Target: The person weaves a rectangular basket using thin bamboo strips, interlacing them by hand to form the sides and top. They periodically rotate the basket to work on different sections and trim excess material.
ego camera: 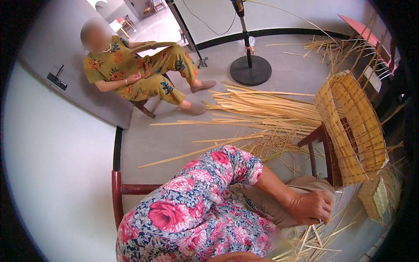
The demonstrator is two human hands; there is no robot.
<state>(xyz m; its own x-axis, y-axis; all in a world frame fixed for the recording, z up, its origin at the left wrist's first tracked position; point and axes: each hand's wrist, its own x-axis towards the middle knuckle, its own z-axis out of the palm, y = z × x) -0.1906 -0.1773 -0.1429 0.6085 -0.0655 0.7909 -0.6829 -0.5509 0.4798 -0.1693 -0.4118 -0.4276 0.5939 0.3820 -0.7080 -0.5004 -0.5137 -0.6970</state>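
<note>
My left hand [311, 208], its fingers curled, rests by my knee in brown trousers [278, 203]. A small pale bit shows at its fingertips; whether they hold it, I cannot tell. My right hand is not in view; only some skin shows at the bottom edge. Before me a woven basket of flat yellowish strips [347, 163], with long loose ends, lies tilted on a dark red wooden stool [328, 160]. Long split strips [262, 106] lie on the floor beside it. Thin scraps [275, 144] and more cut strips [311, 242] lie around.
A seated person [114, 68] at the upper left holds a flat, pale round-edged thing [154, 46]. A stand with a round black base [251, 70] is near the wall. A smaller woven basket [373, 199] sits at the lower right. A red chair frame [117, 196] is behind me.
</note>
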